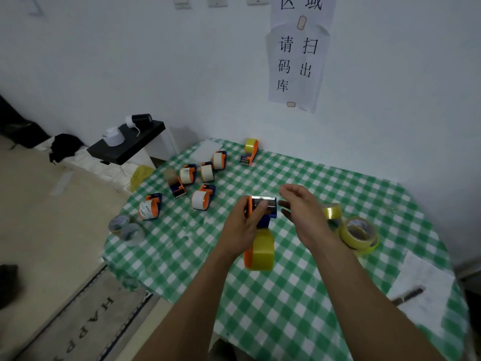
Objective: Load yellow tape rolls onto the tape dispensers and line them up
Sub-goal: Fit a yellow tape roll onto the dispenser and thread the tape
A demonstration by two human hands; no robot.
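Observation:
My left hand [246,221] grips an orange and blue tape dispenser [263,212] above the table, with a yellow tape roll [260,252] loaded at its near end. My right hand [299,207] hovers just right of the dispenser's cutter end, fingers loosely curled, holding nothing I can make out. Loose yellow tape rolls [359,233] lie to the right of my right hand. Another dispenser with yellow tape [250,151] stands at the table's far edge by the wall.
Several dispensers with white rolls [200,199] are scattered on the far left of the green checked tablecloth [299,295]. Clear tape rolls [126,229] sit at the left edge. A white paper with a pen [416,290] lies near right. A black shelf [125,144] stands beyond the table.

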